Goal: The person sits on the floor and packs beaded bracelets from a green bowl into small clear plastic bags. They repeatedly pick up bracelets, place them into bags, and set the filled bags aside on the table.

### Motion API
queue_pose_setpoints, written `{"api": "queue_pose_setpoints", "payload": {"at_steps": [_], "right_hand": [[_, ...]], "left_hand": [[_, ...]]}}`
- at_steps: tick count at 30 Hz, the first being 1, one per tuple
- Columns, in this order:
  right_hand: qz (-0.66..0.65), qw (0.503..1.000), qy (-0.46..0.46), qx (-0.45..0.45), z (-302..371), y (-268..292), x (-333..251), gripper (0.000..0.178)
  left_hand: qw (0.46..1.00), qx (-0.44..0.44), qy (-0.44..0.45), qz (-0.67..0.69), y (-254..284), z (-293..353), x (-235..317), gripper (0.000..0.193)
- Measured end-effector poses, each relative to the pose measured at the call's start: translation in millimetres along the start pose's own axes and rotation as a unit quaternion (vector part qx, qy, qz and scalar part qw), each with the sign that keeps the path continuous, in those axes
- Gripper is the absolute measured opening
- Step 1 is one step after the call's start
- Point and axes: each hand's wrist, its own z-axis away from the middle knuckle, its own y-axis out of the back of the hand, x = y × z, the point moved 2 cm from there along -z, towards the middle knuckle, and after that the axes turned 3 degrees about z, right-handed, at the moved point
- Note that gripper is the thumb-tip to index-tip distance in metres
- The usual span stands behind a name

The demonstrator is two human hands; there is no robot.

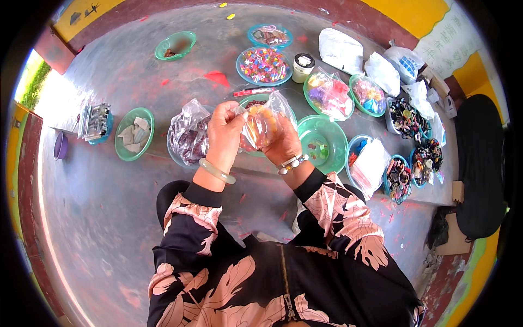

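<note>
A small see-through plastic bag [260,126] with orange and yellowish things in it is held up between my two hands. My left hand [223,136] pinches its left edge between thumb and fingers. On the other side my right hand [284,140] is closed round the bag, its fingers partly hidden behind the plastic. Below them, a green bowl [292,115] with dark red bits is mostly covered by the hands. Close to my left hand lies a large plastic bag of dark red pieces [188,133] in a basin. Right of my right hand stands a green basin [336,131] with a few small items.
Farther off are a plate of colourful pieces [265,66], a red marker [253,91] and a lidded cup [303,67]. At right stand bowls of packed goods [329,95], white bags [340,49] and baskets of dark hair ties [397,177]. A green basin with cloth [134,133] sits left.
</note>
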Motion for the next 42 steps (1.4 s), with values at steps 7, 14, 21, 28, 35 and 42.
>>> {"api": "queue_pose_setpoints", "payload": {"at_steps": [7, 14, 21, 28, 35, 42], "right_hand": [[0.025, 0.999, 0.000, 0.021, 2.7, -5.1, -11.5, 0.041], [0.019, 0.997, 0.031, 0.072, -1.9, -1.2, -24.3, 0.038], [0.013, 1.000, -0.001, -0.004, -3.8, 3.9, -23.7, 0.032], [0.065, 0.998, 0.023, 0.009, -5.0, -0.1, -26.2, 0.026], [0.107, 0.991, 0.043, 0.067, -10.7, 18.4, -18.5, 0.022], [0.123, 0.990, -0.066, 0.024, -0.2, 9.0, -3.7, 0.035]], "left_hand": [[0.983, 0.036, 0.041, 0.177, 2.2, -1.8, -12.9, 0.020], [0.933, -0.129, 0.214, 0.258, -11.6, 13.9, -8.1, 0.023], [0.963, -0.086, 0.132, 0.221, -9.1, 6.9, -24.9, 0.016], [0.933, -0.102, 0.174, 0.298, -10.5, 17.3, -9.7, 0.017], [0.925, -0.125, 0.167, 0.316, -4.3, 20.2, -18.5, 0.026], [0.907, -0.153, 0.185, 0.345, 13.2, 21.1, -14.3, 0.023]]}}
